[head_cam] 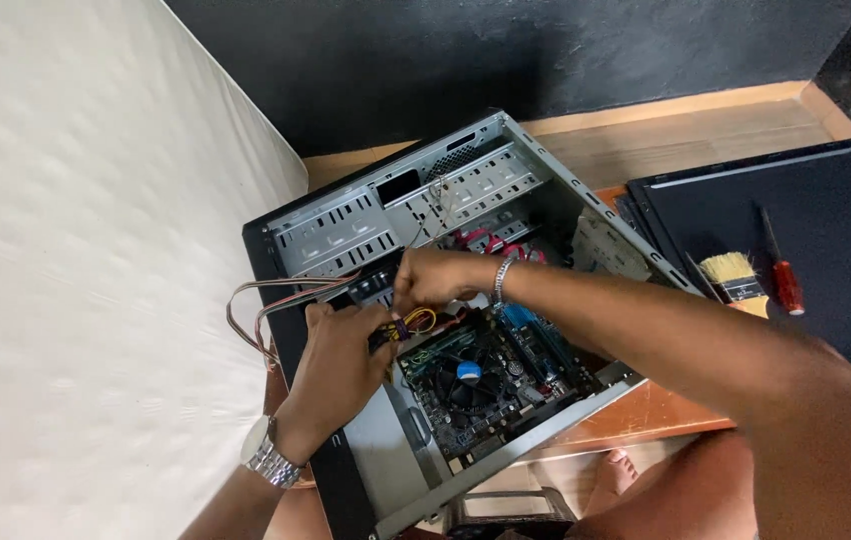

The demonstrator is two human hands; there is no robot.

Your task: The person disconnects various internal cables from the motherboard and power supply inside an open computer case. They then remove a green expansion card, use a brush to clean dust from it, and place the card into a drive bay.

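Our left hand's fingers (pixel 371 335) are pinched on a bundle of yellow, red and black wires (pixel 414 322) at centre frame. Our right hand's fingers (pixel 408 292) close on the same bundle from above; the exact contact point is hidden. The left hand (pixel 341 365) wears a metal watch (pixel 268 456); the right hand (pixel 436 277) wears a bracelet (pixel 499 280). The wires sit just above the round black cooler fan (pixel 468 372) on the motherboard (pixel 506 375), inside the open computer case (pixel 446 190) lying on its side on the table (pixel 646 410). A flat ribbon cable (pixel 251 300) loops out at the case's left edge. At right frame, a black side panel (pixel 826 250) carries a paintbrush (pixel 736 278) and a red-handled screwdriver (pixel 782 272), well apart from the hands.
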